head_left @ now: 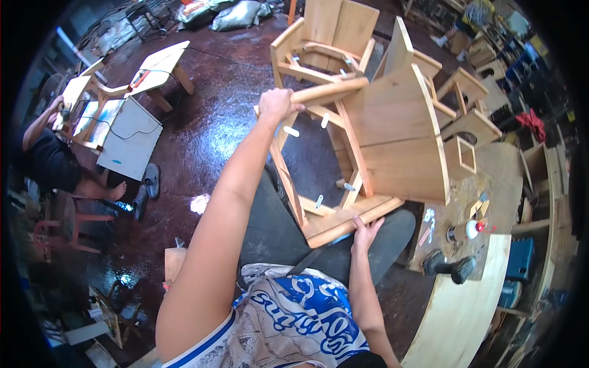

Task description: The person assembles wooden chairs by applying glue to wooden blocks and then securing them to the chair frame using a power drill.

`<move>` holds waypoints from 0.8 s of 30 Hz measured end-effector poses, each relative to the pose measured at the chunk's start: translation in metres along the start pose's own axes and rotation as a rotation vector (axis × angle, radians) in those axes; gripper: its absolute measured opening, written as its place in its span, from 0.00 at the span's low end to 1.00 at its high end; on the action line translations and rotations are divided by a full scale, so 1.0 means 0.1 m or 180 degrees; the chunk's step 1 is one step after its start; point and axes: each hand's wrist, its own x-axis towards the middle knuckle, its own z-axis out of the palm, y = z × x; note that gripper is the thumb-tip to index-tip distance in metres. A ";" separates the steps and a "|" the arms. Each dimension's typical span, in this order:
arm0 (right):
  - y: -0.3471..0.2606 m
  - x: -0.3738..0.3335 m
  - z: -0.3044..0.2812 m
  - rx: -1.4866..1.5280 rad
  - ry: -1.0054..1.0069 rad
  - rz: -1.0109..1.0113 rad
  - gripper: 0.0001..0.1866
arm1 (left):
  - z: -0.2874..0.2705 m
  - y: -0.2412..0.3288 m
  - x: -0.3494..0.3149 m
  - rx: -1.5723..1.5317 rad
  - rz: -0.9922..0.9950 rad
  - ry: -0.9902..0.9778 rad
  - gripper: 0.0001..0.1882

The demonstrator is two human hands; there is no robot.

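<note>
A light wooden armchair frame lies tilted over my lap, its broad two-board back toward the right. My left hand is closed around the end of its far armrest. On the near side, my right hand grips the edge of the other armrest, thumb on top. Between the arms the seat frame is open, and the dark floor shows through. Several small whitish tabs stick out from its rails. My right fingers are partly hidden under the wood.
Another wooden chair stands just beyond, with more chair frames at the far right. A workbench on my right holds a glue bottle and a dark power tool. At left a co-worker handles another chair frame.
</note>
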 end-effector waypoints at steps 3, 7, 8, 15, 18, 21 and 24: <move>0.04 0.15 -0.04 0.0276 -0.0049 0.0807 0.45 | 0.02 -0.08 -0.10 0.0021 0.0048 0.0126 0.31; 0.39 0.43 -0.17 0.0590 0.0020 0.1662 0.34 | -0.08 0.06 -0.19 -0.0012 0.0144 0.0217 0.31; 0.35 0.43 -0.13 0.0177 0.0072 0.1443 0.32 | -0.11 0.05 -0.21 0.0009 0.0111 0.0230 0.31; 0.33 0.33 0.05 -0.0383 -0.0004 0.0820 0.28 | 0.02 -0.33 -0.52 0.0018 -0.0224 0.0466 0.29; 0.37 0.40 0.10 -0.0497 -0.0036 0.0611 0.29 | -0.10 -0.46 -0.62 -0.0079 -0.0305 0.0564 0.29; 0.38 0.42 0.33 -0.0853 -0.0267 0.0480 0.35 | -0.17 -0.84 -0.85 0.0010 -0.0707 0.0531 0.31; 0.38 0.44 0.64 -0.0833 -0.0506 0.0366 0.34 | -0.20 -1.23 -1.13 0.0004 -0.1158 0.0579 0.32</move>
